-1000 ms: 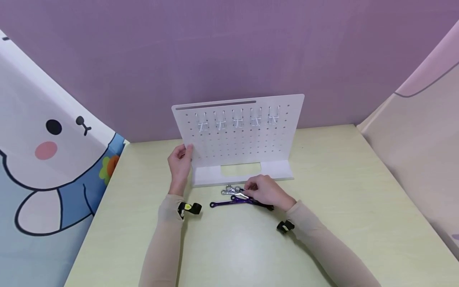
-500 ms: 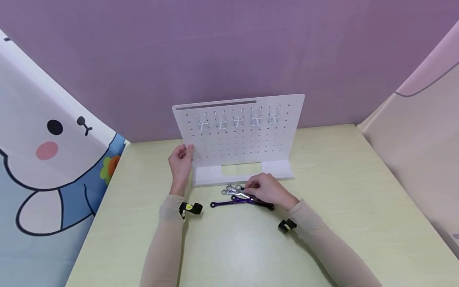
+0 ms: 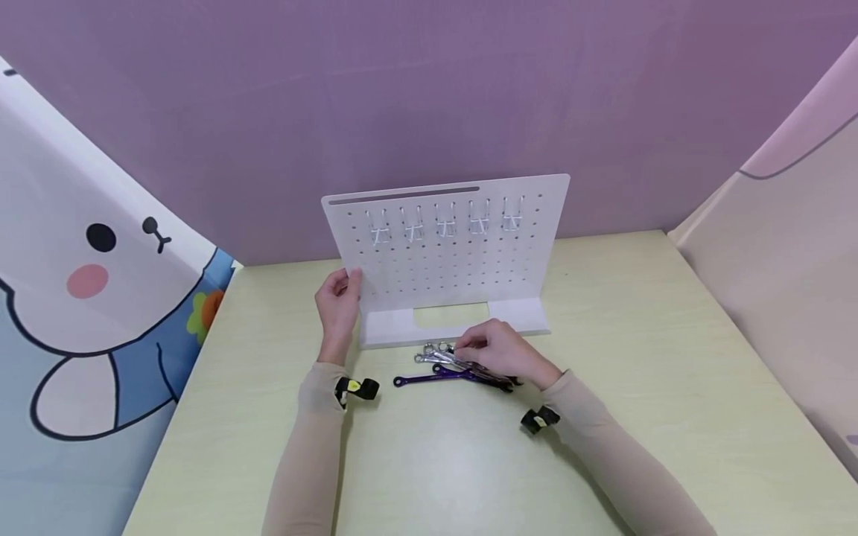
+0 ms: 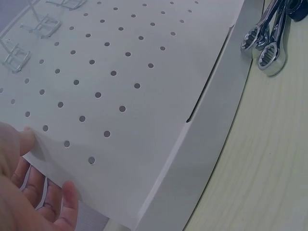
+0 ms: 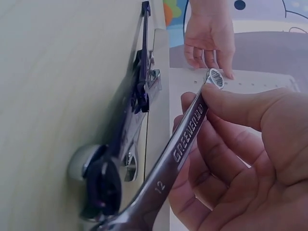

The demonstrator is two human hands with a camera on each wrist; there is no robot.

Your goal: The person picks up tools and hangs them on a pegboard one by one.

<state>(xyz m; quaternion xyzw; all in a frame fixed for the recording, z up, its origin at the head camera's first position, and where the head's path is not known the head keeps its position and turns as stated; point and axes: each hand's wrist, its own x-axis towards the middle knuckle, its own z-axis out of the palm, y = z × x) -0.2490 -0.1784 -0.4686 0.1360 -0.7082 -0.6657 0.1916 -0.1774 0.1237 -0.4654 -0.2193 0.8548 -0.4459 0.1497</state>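
A plain purple backdrop rises behind a pale, faintly grained tabletop. The left panel carries a large white cartoon figure in blue, with an orange-and-green flower. The right panel is pale, pinker above a dark curved line. Soft light glows on the tabletop's near part.

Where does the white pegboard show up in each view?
Head: the pegboard stands at centre.
Left wrist: the pegboard fills most of the left and middle.
Right wrist: the pegboard is at upper right, partly behind the right hand.
Shared landmark: left hand, at its edge.
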